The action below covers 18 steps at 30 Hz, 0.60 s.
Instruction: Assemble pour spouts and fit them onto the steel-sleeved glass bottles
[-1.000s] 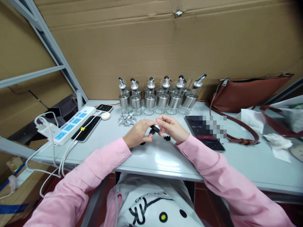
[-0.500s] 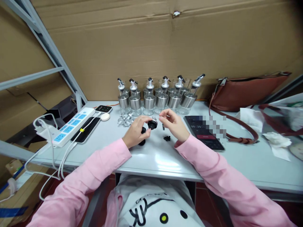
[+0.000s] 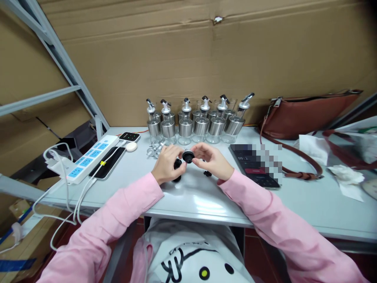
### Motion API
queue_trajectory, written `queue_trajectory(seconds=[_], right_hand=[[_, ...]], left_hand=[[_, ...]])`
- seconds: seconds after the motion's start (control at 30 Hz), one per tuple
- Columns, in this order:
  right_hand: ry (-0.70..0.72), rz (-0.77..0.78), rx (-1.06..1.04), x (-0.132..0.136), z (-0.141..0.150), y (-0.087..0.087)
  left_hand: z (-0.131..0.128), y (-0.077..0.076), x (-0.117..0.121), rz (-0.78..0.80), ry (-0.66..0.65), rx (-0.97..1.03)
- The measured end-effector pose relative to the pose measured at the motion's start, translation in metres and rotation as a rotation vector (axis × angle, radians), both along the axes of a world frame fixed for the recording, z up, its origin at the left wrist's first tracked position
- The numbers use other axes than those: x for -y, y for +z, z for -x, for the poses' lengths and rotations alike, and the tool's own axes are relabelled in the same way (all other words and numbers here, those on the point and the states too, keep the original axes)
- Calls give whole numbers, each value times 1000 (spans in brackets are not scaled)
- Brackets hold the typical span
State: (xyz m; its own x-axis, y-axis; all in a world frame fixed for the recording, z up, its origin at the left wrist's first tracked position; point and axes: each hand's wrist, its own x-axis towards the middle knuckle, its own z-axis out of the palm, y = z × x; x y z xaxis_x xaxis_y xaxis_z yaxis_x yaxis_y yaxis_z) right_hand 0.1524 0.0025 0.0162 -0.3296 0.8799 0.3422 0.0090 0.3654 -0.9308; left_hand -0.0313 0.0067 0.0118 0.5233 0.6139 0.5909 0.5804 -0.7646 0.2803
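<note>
Between my two hands is a bottle pourer stopper, its black ribbed plug facing me and its silver collar mostly hidden. My left hand pinches it from the left with thumb and fingers. From the right, my right hand closes on its other edge. More black ribbed plugs lie on the table under my left hand, partly covered by it. Small black pieces sit below my right hand. Silver spout parts are piled beyond my left hand.
Glass oil bottles with steel sleeves stand in rows at the back, the front ones fitted with pourers. On the left lie a power strip, a phone and cables. A tablet-like phone and a brown bag are on the right.
My right hand has moved left and taken hold of the stopper's right edge. The stopper has turned so that its black plug faces me more. My left hand keeps its grip.
</note>
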Motion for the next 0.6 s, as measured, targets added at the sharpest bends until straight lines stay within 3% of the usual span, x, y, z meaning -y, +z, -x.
queue_trajectory(seconds=[0.6], right_hand=[[6,-43,94,2,2,-1]], left_hand=[[1,-1,-2,63,-31,-26]])
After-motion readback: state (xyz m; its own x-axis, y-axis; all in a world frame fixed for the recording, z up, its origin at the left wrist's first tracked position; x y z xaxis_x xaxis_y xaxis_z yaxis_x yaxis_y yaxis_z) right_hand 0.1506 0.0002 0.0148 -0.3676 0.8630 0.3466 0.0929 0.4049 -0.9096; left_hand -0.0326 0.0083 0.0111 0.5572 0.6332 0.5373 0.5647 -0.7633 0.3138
